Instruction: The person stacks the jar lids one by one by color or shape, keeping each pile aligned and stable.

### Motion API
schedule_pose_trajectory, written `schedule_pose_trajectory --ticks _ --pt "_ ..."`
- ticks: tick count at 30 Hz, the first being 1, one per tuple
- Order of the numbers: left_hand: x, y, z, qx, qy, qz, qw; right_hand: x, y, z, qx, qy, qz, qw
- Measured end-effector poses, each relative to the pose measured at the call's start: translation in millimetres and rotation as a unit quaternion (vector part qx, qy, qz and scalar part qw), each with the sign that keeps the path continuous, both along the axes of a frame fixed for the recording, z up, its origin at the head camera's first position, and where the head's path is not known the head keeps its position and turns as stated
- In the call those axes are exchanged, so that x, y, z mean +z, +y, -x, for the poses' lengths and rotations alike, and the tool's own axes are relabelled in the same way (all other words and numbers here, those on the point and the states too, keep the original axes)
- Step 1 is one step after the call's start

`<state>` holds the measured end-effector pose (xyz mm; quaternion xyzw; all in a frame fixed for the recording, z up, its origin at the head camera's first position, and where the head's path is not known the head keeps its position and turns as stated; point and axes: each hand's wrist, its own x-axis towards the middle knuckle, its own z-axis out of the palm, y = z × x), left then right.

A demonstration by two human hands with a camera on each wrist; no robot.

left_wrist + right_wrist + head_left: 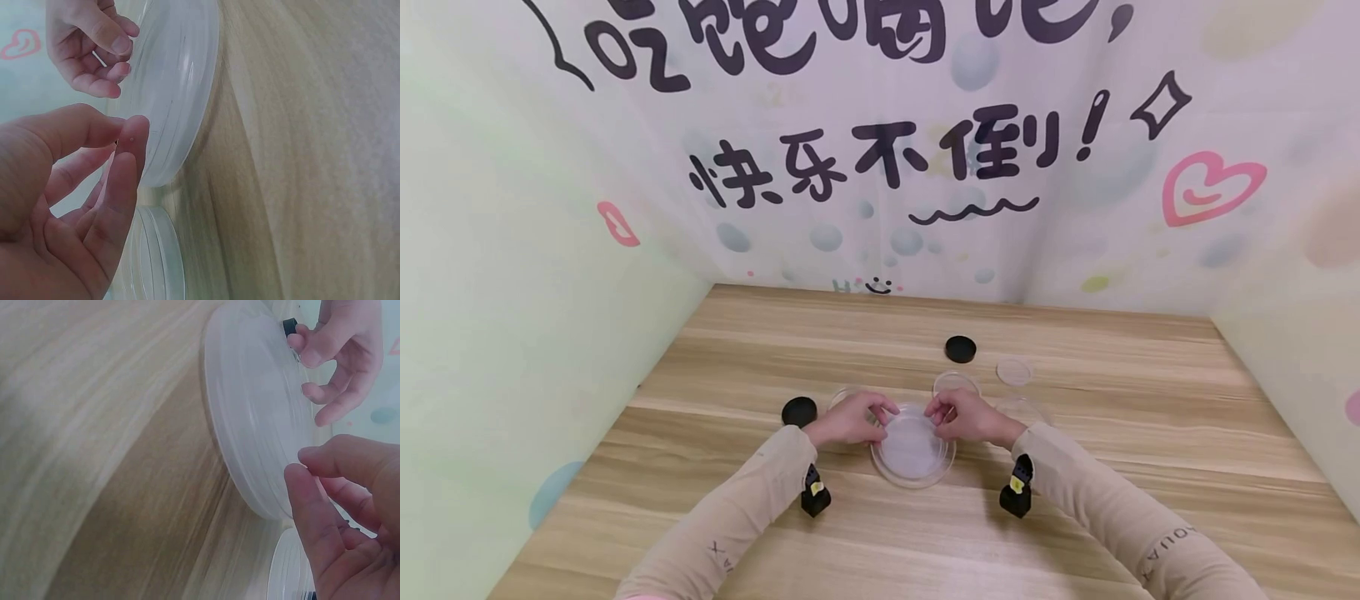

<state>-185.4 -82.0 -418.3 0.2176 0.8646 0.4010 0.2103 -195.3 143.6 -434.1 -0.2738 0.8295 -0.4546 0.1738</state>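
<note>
A clear round dish (913,450) sits on the table between the two hands, several concentric rims showing, as if dishes or lids are stacked; how many cannot be told. My left hand (856,417) is at its left rim, fingers loosely bent, with a gap between thumb and forefinger. On the opposite rim, my right hand (964,415) has a similar loose bend. Nothing shows between the fingertips of either hand. In the left wrist view the dish wall (187,94) rises just beyond the fingertips. The right wrist view shows the same dish (250,412) beside the right fingertips.
Behind the hands lie smaller clear dishes, one (957,382) by the right hand and one (844,395) partly hidden by the left. A clear disc (1014,372) and two black round caps (960,349) are also on the wooden table (820,333). Printed cloth walls (880,242) enclose it.
</note>
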Motion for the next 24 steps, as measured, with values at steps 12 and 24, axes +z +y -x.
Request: schedule_pose_trajectory --ticks 12,24 --pt "-1.7 -1.3 -0.8 0.015 -0.025 -0.033 0.9990 1.7 1.3 -0.2 0.012 0.030 -0.019 0.999" --pt "7.5 8.5 7.2 0.011 0.025 -0.017 0.9995 17.0 23.7 7.5 -0.029 0.034 -0.010 0.999"
